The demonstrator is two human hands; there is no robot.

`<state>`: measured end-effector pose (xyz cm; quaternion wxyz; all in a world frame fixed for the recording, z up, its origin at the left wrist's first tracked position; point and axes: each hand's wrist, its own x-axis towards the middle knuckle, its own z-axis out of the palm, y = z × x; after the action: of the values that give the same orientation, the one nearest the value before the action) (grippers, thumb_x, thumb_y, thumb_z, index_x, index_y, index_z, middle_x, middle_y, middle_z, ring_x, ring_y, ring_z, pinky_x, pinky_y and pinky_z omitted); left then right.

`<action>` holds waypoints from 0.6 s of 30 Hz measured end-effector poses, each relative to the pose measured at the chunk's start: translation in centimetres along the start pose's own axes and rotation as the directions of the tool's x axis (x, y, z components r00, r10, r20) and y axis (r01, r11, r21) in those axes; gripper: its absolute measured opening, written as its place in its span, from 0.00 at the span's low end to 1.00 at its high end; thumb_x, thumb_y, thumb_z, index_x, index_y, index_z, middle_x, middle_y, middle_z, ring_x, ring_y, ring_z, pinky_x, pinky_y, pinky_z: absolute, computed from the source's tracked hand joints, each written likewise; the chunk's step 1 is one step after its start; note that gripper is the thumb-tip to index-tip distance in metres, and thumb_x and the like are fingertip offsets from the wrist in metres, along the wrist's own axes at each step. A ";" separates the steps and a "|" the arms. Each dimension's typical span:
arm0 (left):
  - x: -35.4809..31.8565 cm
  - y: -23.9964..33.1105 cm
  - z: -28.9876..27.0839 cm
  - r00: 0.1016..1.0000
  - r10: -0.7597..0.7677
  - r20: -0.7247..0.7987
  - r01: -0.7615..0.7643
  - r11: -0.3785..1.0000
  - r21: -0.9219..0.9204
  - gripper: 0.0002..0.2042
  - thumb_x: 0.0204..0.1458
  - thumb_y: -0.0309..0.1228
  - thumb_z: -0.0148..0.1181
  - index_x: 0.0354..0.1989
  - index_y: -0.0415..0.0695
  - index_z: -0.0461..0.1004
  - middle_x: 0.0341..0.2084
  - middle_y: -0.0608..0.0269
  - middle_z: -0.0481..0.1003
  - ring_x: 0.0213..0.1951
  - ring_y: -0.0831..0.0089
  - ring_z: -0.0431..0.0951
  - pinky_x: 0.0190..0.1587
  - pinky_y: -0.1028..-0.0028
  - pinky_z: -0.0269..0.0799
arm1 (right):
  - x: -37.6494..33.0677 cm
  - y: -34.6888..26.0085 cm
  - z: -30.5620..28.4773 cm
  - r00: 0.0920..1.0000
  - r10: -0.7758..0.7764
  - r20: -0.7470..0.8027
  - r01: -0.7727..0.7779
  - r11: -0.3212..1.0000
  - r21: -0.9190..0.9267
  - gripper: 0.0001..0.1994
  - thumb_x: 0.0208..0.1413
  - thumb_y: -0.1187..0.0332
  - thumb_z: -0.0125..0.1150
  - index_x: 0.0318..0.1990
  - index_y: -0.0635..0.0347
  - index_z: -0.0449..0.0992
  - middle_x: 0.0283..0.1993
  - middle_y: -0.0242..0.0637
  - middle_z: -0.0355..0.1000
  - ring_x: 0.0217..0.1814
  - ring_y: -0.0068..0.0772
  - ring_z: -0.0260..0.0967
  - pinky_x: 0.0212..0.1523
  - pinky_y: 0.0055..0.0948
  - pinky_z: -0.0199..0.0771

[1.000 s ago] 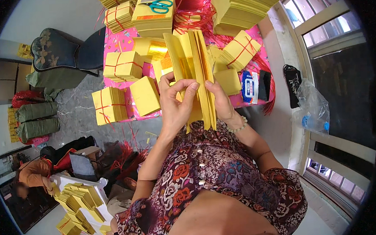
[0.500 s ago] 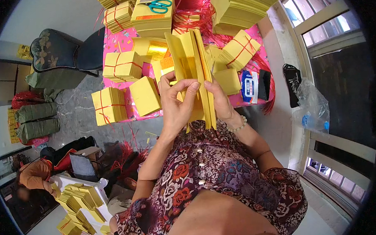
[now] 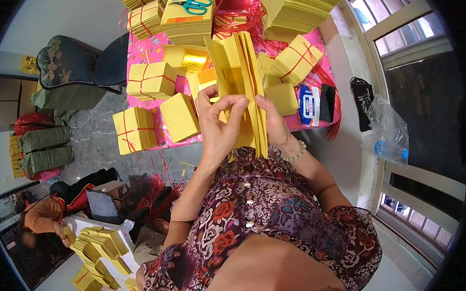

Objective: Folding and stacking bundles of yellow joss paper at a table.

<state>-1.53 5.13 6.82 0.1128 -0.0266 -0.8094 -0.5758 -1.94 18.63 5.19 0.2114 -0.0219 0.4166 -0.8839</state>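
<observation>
A sheaf of yellow paper (image 3: 246,67) stands on edge between my two hands, its layers fanned slightly apart. My left hand (image 3: 221,115) pinches a sheet at the sheaf's left side, thumb against the fingers. On the other side my right hand (image 3: 274,122) grips the thicker part, its thumb along the near face and the other fingers hidden behind. Under and beyond the sheaf, loose yellow sheets with a shiny gold patch (image 3: 194,60) lie on the pink patterned tablecloth (image 3: 138,51).
Bundles tied with red string, such as this one (image 3: 152,80), sit around the table. Teal scissors (image 3: 195,5) rest on a tall yellow stack. A blue-and-white packet (image 3: 309,106) lies at right. At lower left, another person's arm (image 3: 44,219) reaches to a white table of yellow stacks.
My hands and the yellow sheaf are almost unmoved; my right thumb has shifted slightly up along the paper. The view has moved very slightly.
</observation>
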 end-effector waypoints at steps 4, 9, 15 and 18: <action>-0.1 0.0 0.1 1.000 0.005 -0.003 -0.005 1.000 0.008 0.07 0.46 0.35 0.64 0.30 0.45 0.80 0.38 0.58 0.63 0.49 0.63 0.61 0.53 0.65 0.57 | 0.1 0.6 -0.4 0.999 -0.037 -0.022 0.036 0.998 -0.059 0.25 0.62 0.59 0.37 0.63 0.64 0.53 0.60 0.36 0.58 0.63 0.26 0.53 0.64 0.28 0.48; -0.3 0.0 0.2 1.000 -0.002 -0.009 0.002 1.000 0.026 0.07 0.46 0.35 0.64 0.30 0.46 0.80 0.38 0.58 0.63 0.49 0.62 0.61 0.53 0.66 0.56 | -0.1 0.4 -0.3 1.000 -0.030 -0.004 0.030 0.998 -0.060 0.25 0.63 0.59 0.36 0.63 0.64 0.53 0.61 0.36 0.57 0.63 0.26 0.51 0.64 0.28 0.48; -0.3 0.1 0.3 1.000 0.018 -0.013 -0.017 0.997 0.078 0.08 0.47 0.36 0.64 0.31 0.46 0.80 0.38 0.58 0.63 0.49 0.62 0.60 0.53 0.66 0.56 | -0.1 0.3 -0.3 1.000 -0.008 -0.015 0.008 1.000 -0.005 0.25 0.63 0.59 0.37 0.63 0.64 0.53 0.60 0.35 0.58 0.62 0.26 0.53 0.63 0.28 0.50; -0.3 0.1 0.4 1.000 0.020 -0.022 -0.019 0.999 0.049 0.08 0.48 0.36 0.63 0.32 0.46 0.80 0.38 0.58 0.63 0.48 0.62 0.60 0.53 0.65 0.56 | -0.1 0.6 -0.3 0.998 -0.050 -0.026 0.050 0.999 -0.005 0.25 0.62 0.58 0.38 0.62 0.63 0.54 0.59 0.36 0.59 0.61 0.25 0.55 0.62 0.28 0.53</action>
<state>-1.26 5.53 6.75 0.1279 -0.0252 -0.8217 -0.5548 -1.69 18.56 4.51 0.1837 -0.0212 0.4207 -0.8881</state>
